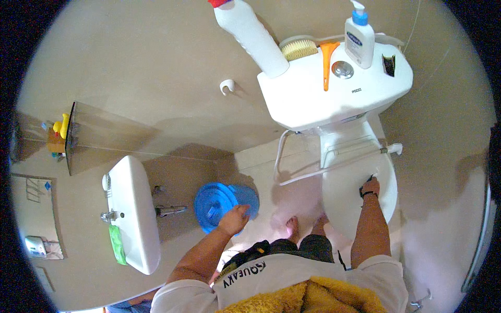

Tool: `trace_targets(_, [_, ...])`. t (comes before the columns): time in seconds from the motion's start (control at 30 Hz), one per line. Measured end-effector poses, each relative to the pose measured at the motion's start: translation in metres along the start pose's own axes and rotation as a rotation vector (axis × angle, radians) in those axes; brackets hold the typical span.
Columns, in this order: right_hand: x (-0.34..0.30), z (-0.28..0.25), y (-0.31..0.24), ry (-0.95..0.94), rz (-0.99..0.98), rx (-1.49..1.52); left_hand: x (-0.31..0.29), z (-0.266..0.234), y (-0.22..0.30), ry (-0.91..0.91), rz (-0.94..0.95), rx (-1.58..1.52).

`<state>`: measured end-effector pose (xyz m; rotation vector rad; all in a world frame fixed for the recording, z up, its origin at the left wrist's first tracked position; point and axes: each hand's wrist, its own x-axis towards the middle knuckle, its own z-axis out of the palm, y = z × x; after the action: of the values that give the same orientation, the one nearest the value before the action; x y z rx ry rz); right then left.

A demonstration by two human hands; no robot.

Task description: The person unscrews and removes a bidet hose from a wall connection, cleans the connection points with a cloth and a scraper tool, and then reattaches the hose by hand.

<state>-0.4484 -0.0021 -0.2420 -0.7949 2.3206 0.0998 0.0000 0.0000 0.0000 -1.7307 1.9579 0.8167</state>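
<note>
My right hand point(370, 187) rests over the closed white toilet lid point(342, 208). Its fingers are curled round something small and dark that I cannot make out, and a dark band circles the wrist. To the left, my left hand point(234, 220) hangs just above or against a blue bucket point(201, 208), fingers bent inward; whether they hold anything is hidden. A second rounded blue container point(249, 196) stands against the bucket. On the white cistern point(297, 107) lie an orange scraper-like tool point(327, 60) and a pale-bristled brush point(299, 49).
A white bottle with a red cap point(250, 36) and a pump bottle point(359, 44) stand on the cistern. A white hose point(305, 177) loops beside the toilet. At left are a sink point(136, 214) with a green cloth point(117, 244) and a glass shelf point(94, 138).
</note>
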Motion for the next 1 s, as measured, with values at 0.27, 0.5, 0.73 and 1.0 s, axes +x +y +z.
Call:
trace_targets(0.27, [-0.027,-0.008,0.018,-0.041,-0.267,0.536,0.013,-0.081,0.023,0.317,0.086,-0.087])
trace_targets(0.5, [-0.134,-0.085,-0.068,-0.405,0.122,1.39,0.025,-0.202,-0.006,0.747,0.088,-0.043])
trace_targets(0.73, [-0.197,-0.09,-0.168,-0.503,-0.067,1.385,0.031,-0.386,-0.002,1.318,0.396,0.164])
trace_targets(1.0, [-0.201,-0.066,-0.348,0.072,-0.931,0.331,0.042,-0.513,-0.013,1.662,0.73,0.703])
